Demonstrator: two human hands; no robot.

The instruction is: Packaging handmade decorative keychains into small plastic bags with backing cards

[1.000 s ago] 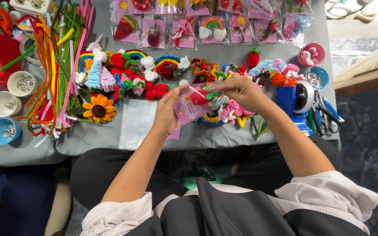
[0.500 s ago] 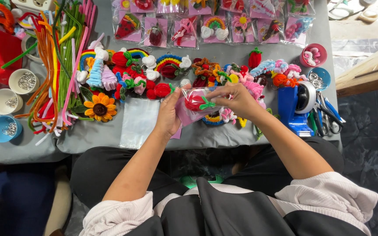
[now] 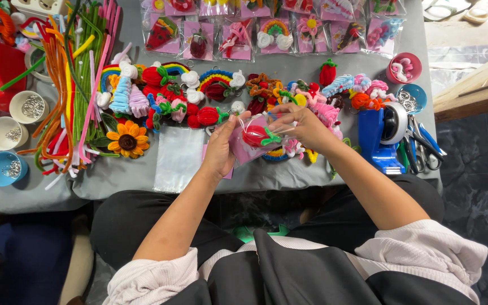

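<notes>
- The left hand (image 3: 220,148) grips the lower edge of a clear bag (image 3: 253,142), fingers pressed on it.
- The right hand (image 3: 305,125) pinches the bag's top edge between thumb and fingers.
- Inside the bag sits a red strawberry (image 3: 255,136) with green leaves, on a pink card.
- The bag is held just above the desk's (image 3: 114,179) near edge, around its middle.
- A sunflower (image 3: 126,139) lies to the left, near a flat stack of bags (image 3: 178,158).
- A blue tape dispenser (image 3: 384,135) stands toward the right edge, scissors (image 3: 422,148) just beside it.
</notes>
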